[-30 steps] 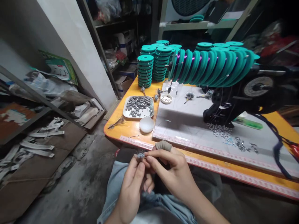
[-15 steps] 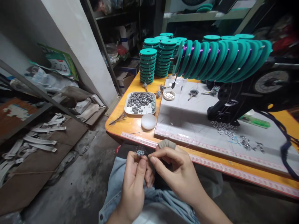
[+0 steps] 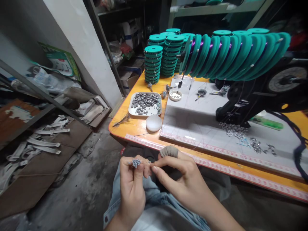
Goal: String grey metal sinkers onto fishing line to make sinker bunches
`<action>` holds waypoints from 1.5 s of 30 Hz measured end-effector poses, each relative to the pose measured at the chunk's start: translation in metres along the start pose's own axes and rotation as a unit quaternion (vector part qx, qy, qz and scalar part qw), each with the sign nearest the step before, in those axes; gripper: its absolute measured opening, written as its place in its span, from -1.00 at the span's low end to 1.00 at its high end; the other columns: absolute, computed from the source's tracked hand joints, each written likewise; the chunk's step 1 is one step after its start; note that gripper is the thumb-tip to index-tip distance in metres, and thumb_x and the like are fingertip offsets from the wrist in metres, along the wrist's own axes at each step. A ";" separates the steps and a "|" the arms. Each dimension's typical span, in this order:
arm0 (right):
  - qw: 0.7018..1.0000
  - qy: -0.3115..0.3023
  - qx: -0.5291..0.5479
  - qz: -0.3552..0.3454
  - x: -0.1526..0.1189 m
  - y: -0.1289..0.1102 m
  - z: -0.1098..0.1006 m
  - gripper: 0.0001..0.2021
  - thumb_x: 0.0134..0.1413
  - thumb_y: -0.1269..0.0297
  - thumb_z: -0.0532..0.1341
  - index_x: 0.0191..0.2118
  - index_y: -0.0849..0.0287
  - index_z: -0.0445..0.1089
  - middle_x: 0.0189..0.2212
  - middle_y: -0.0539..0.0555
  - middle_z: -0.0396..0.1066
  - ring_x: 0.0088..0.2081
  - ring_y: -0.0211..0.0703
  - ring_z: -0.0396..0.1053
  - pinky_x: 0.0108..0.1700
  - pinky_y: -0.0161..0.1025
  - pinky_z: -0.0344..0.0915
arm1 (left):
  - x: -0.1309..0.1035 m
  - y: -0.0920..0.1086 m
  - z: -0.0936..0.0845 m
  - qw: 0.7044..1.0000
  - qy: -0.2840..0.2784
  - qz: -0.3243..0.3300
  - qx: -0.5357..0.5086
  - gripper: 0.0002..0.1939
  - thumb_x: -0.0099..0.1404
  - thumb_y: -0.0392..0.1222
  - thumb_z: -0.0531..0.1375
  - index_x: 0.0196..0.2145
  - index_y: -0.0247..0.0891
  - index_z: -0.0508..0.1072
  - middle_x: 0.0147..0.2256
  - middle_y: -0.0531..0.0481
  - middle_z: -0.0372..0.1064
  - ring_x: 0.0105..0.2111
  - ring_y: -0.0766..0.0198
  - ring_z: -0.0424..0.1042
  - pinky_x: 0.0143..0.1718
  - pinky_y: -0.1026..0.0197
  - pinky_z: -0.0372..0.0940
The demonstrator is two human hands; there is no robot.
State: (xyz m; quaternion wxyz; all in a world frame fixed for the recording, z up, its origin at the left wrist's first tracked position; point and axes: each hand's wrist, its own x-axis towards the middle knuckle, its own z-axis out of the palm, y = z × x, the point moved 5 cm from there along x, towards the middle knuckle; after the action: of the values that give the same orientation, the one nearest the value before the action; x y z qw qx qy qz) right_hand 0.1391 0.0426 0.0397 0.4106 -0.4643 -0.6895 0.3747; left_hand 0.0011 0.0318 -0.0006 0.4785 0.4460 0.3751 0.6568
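My left hand (image 3: 133,183) is closed round a bunch of thin pieces with blue-grey bead-like tips (image 3: 136,163); the tips stand out above the thumb. Right beside it, my right hand (image 3: 181,178) pinches with thumb and forefinger at the left fingertips. Whatever lies in that pinch is too small to make out. A grey finger cover (image 3: 169,151) is on one finger of the right hand. Both hands are above my lap, in front of the table edge.
A white tray (image 3: 131,110) of dark metal cylinders, a round white lid (image 3: 154,123) and a small dish (image 3: 175,99) stand on the orange table (image 3: 116,126). Green spools (image 3: 153,64) are stacked behind; more sit on a black machine (image 3: 233,106). Small metal parts (image 3: 233,131) lie beneath.
My left hand has moved slightly left and turned, so the blue-grey tips now face the camera more. The right hand keeps its pinch close to the left fingers. The view has shifted a little.
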 end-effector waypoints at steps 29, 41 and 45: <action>0.996 0.054 -0.053 -0.049 0.004 -0.003 -0.020 -0.89 0.18 0.43 0.23 -0.37 0.13 0.40 -0.48 -0.04 0.35 -0.42 -0.26 0.29 -0.39 -0.32 0.21 | 0.009 -0.007 -0.009 0.990 0.023 -0.141 -0.018 -0.86 0.46 -0.11 0.16 -0.24 -0.21 0.40 -0.34 0.07 0.41 -0.46 0.38 0.36 -0.30 0.24 0.30; 0.995 0.059 0.076 -0.011 0.005 0.005 -0.007 -0.90 0.22 0.36 0.31 -0.27 0.10 0.61 -0.37 0.07 0.45 -0.42 -0.22 0.42 -0.39 -0.28 0.39 | -0.010 -0.013 0.013 0.983 -0.018 -0.183 -0.019 -0.77 0.43 -0.08 0.20 -0.35 -0.20 0.30 -0.40 0.08 0.36 -0.44 0.35 0.34 -0.38 0.29 0.26; 0.994 0.070 0.080 0.005 0.002 0.006 -0.006 -0.89 0.23 0.37 0.29 -0.31 0.13 0.58 -0.47 0.05 0.44 -0.41 -0.17 0.43 -0.35 -0.22 0.39 | -0.011 -0.012 0.014 0.982 -0.023 -0.182 -0.036 -0.82 0.44 -0.06 0.18 -0.26 -0.21 0.36 -0.33 0.05 0.31 -0.44 0.38 0.30 -0.41 0.31 0.25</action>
State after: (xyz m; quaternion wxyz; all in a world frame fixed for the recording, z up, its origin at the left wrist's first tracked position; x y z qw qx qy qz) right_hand 0.1462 0.0472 0.0371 0.4916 -0.4587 -0.6244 0.3976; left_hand 0.0198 0.0258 -0.0098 0.6141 0.3676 0.4151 0.5616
